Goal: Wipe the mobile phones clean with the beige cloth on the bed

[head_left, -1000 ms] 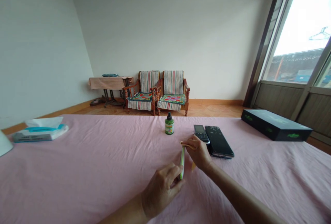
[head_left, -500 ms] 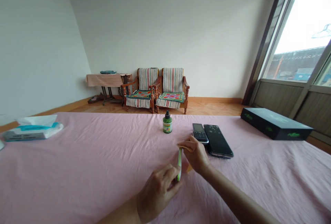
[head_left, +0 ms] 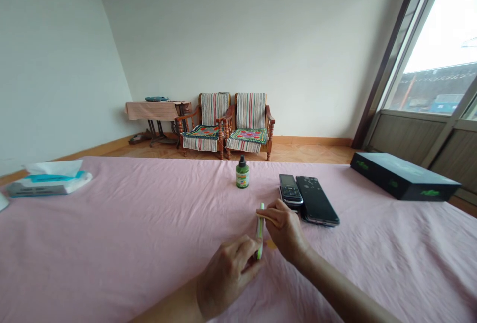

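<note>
Fingers closed, my left hand (head_left: pixel 231 272) grips the lower end of a thin flat slab with a lime-green edge (head_left: pixel 260 231), held upright and seen edge-on, so its faces are hidden. My right hand (head_left: pixel 286 226) pinches a thin tan cloth-like piece (head_left: pixel 267 214) against the slab's edge near its upper end. Beneath the right hand a small orange-yellow patch (head_left: pixel 271 244) shows, too little to name. Just beyond that hand lie a keypad phone (head_left: pixel 290 192) and a black smartphone (head_left: pixel 318 201), side by side.
A green dropper-type bottle (head_left: pixel 242 174) stands beyond my hands on the pink cloth (head_left: pixel 149 233). At the left lies a pack of tissues (head_left: pixel 50 184), at the right a black box (head_left: pixel 404 176). Two wooden chairs (head_left: pixel 248 129) stand past the far edge.
My right hand and the tan piece have slid slightly down the slab's edge, so the slab's upper tip now shows above them. The left hand keeps its grip. The view has shifted slightly.
</note>
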A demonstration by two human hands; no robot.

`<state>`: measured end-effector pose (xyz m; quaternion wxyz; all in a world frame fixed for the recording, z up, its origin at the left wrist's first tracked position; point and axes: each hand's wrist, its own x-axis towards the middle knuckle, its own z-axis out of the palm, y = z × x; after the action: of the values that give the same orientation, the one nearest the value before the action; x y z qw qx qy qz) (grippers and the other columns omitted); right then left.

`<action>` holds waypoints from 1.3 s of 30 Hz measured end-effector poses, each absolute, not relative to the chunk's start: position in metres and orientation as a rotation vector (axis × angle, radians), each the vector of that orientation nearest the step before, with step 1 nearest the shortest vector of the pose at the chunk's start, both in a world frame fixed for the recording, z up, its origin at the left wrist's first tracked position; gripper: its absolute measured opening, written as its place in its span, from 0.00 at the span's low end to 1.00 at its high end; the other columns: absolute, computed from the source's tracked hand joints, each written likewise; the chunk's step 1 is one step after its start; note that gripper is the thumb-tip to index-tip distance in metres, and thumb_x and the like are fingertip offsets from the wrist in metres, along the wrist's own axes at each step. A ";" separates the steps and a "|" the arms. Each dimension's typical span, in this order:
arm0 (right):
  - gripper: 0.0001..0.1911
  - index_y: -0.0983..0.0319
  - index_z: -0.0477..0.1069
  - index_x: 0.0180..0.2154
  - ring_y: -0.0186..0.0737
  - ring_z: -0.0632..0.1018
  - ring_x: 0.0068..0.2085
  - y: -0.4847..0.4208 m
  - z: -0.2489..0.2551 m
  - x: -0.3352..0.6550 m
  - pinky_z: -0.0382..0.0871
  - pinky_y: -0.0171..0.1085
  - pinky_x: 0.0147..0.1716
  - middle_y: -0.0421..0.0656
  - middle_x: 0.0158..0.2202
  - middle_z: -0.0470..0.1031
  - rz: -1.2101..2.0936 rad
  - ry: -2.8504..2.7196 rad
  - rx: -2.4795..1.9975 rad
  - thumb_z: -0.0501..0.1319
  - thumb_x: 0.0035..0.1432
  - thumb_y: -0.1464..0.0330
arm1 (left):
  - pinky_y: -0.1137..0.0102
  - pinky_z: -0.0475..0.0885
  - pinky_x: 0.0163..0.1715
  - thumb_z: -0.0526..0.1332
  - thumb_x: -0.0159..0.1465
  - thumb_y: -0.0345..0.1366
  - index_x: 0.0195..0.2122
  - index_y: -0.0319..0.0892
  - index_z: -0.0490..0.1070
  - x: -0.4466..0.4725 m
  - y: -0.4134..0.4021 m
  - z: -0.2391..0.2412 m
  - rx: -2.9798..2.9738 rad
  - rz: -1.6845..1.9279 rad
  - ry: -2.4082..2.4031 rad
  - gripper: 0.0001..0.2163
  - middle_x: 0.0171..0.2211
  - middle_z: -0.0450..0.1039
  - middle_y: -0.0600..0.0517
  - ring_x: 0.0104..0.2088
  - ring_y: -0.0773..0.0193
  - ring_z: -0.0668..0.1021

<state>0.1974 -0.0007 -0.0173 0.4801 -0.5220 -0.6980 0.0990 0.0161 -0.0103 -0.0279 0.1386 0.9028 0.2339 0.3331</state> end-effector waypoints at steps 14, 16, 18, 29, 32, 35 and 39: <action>0.17 0.58 0.79 0.36 0.35 0.72 0.32 -0.029 -0.018 0.190 0.68 0.31 0.30 0.42 0.31 0.66 0.336 -1.711 -1.182 0.54 0.56 0.79 | 0.70 0.71 0.38 0.70 0.49 0.24 0.52 0.44 0.61 0.019 -0.001 -0.009 2.175 1.006 0.780 0.30 0.40 0.70 0.52 0.37 0.63 0.74; 0.17 0.57 0.78 0.38 0.35 0.73 0.32 -0.034 -0.018 0.189 0.68 0.31 0.31 0.41 0.31 0.66 0.366 -1.698 -1.150 0.54 0.57 0.78 | 0.65 0.70 0.46 0.70 0.48 0.25 0.56 0.45 0.60 0.019 0.003 -0.009 2.195 0.971 0.736 0.35 0.48 0.67 0.48 0.45 0.59 0.73; 0.18 0.57 0.78 0.39 0.35 0.73 0.33 -0.038 -0.018 0.187 0.68 0.31 0.31 0.41 0.31 0.66 0.395 -1.707 -1.124 0.53 0.57 0.80 | 0.60 0.65 0.54 0.70 0.48 0.24 0.60 0.48 0.57 0.019 0.008 -0.010 2.236 0.888 0.652 0.38 0.55 0.62 0.46 0.54 0.54 0.67; 0.15 0.60 0.74 0.36 0.35 0.71 0.32 -0.064 -0.017 0.181 0.67 0.31 0.29 0.43 0.31 0.66 0.335 -1.868 -1.079 0.51 0.57 0.80 | 0.54 0.55 0.61 0.72 0.49 0.32 0.63 0.49 0.55 0.014 0.022 -0.017 2.328 0.744 0.611 0.41 0.64 0.54 0.46 0.62 0.51 0.60; 0.16 0.60 0.74 0.38 0.36 0.72 0.34 -0.065 -0.020 0.183 0.68 0.32 0.32 0.44 0.33 0.66 0.313 -1.926 -1.050 0.52 0.57 0.80 | 0.55 0.56 0.61 0.70 0.52 0.33 0.62 0.48 0.56 0.015 0.021 -0.016 2.333 0.769 0.608 0.38 0.63 0.56 0.46 0.61 0.52 0.61; 0.18 0.59 0.74 0.41 0.36 0.72 0.34 -0.058 -0.021 0.187 0.69 0.32 0.32 0.44 0.33 0.67 0.316 -1.876 -1.053 0.51 0.56 0.81 | 0.54 0.57 0.60 0.71 0.50 0.31 0.62 0.48 0.56 0.015 0.021 -0.016 2.327 0.754 0.611 0.40 0.63 0.56 0.46 0.61 0.51 0.62; 0.18 0.60 0.74 0.39 0.36 0.71 0.33 -0.054 -0.019 0.188 0.68 0.32 0.31 0.43 0.32 0.66 0.311 -1.839 -1.096 0.50 0.55 0.81 | 0.54 0.56 0.60 0.72 0.48 0.30 0.63 0.49 0.56 0.014 0.022 -0.018 2.328 0.742 0.610 0.42 0.63 0.56 0.47 0.61 0.50 0.61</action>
<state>0.1881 -0.0538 -0.0185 0.4699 -0.4472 -0.7504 0.1270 0.0143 0.0216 -0.0177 0.3065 0.8800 0.2304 0.2804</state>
